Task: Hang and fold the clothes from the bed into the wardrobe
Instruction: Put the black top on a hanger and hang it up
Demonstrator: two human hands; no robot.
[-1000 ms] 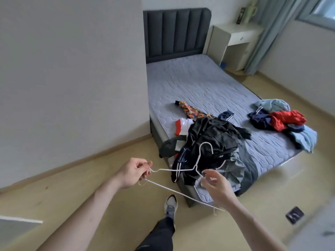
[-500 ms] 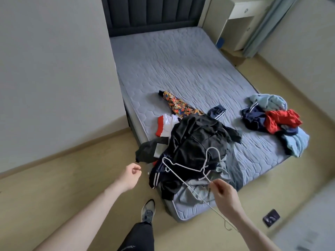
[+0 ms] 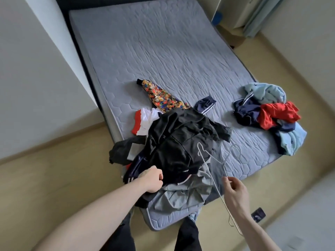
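Observation:
A heap of mostly black clothes [image 3: 177, 142] lies at the near corner of the grey mattress [image 3: 163, 51], over a grey garment [image 3: 181, 196]. My left hand [image 3: 154, 179] is curled at the heap's near edge, on dark fabric; whether it grips the cloth I cannot tell. My right hand [image 3: 233, 191] pinches a white wire hanger [image 3: 213, 163] that slants over the bed's corner, hook pointing away. A second pile [image 3: 268, 115] of red, navy and light blue clothes sits at the bed's right edge. A patterned orange garment [image 3: 159, 96] and a white and red one [image 3: 145, 121] lie behind the heap.
A pale wall [image 3: 36, 69] runs along the bed's left side. Wood floor [image 3: 54, 169] surrounds the bed's foot. A small dark object [image 3: 258, 214] lies on the floor at right. A white nightstand and curtain [image 3: 253, 15] stand at top right. My legs are below the bed corner.
My left hand let go of the hanger and moved forward onto the dark clothes. My right hand kept the hanger and swung it right. I stepped closer to the bed.

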